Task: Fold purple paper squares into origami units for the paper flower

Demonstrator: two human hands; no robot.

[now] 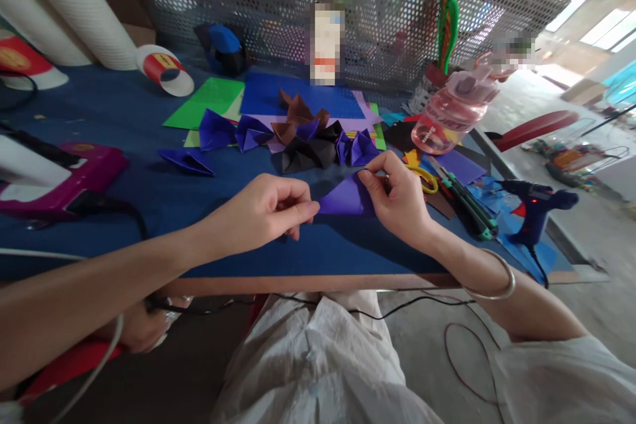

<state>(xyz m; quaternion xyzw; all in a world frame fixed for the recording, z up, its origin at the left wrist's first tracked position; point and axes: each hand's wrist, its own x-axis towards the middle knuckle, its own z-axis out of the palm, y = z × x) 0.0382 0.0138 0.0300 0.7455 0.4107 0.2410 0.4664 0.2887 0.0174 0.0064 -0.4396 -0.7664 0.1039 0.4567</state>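
Observation:
A purple sheet of paper (345, 197), folded to a triangle, is held between my two hands just above the blue table top. My left hand (278, 205) pinches its left corner between thumb and fingertips. At the top right edge, the thumb and fingers of my right hand (397, 195) close on the same paper. Behind my hands stand folded paper pieces: purple ones (253, 133), a black one (311, 156) and brown ones (298, 112). Another purple folded piece (186, 161) lies by itself to the left.
Flat blue (278, 96) and green sheets (203, 103) lie behind the folded pieces. To the right are yellow scissors (426, 180), a green-and-black cutter (470, 209), a glue gun (534, 209) and a pink bottle (450, 112). Paper cups (166, 71) and a magenta power strip (84, 175) stand left.

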